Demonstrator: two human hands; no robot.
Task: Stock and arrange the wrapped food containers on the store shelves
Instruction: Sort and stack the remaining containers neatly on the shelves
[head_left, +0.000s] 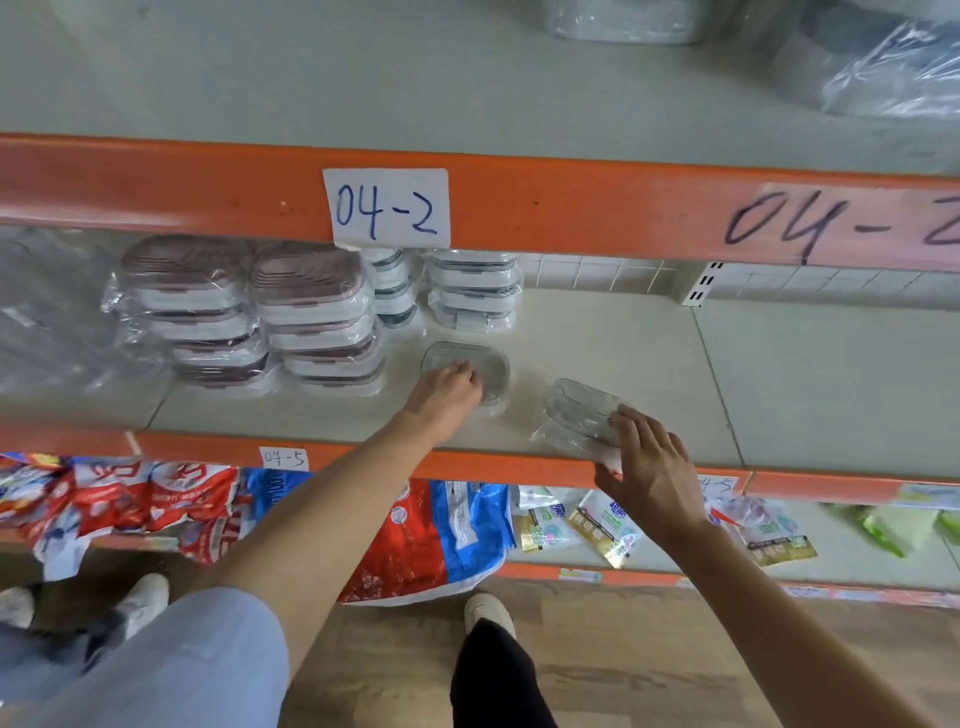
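Clear film is blurring the pink-lidded stacks (249, 317) at left centre. The left hand (447, 392) is curling onto a rounded transparent container (480, 366) mid-shelf (649, 353); the right hand (649, 462), fingers spread, is pressing a tilted wrapped container (579, 410) at the shelf's front edge.

Both arms bare from hand to above the elbow. No rings, watch or gloves on left hand (448, 391) or right hand (648, 462). Light blue-grey short sleeve (171, 670) at lower left, loose, plain fabric, no print. Black trouser leg (496, 680) at bottom centre. Light beige shoe (487, 613) below it, rounded toe, low cut, slightly scuffed look. No markings legible on clothing.
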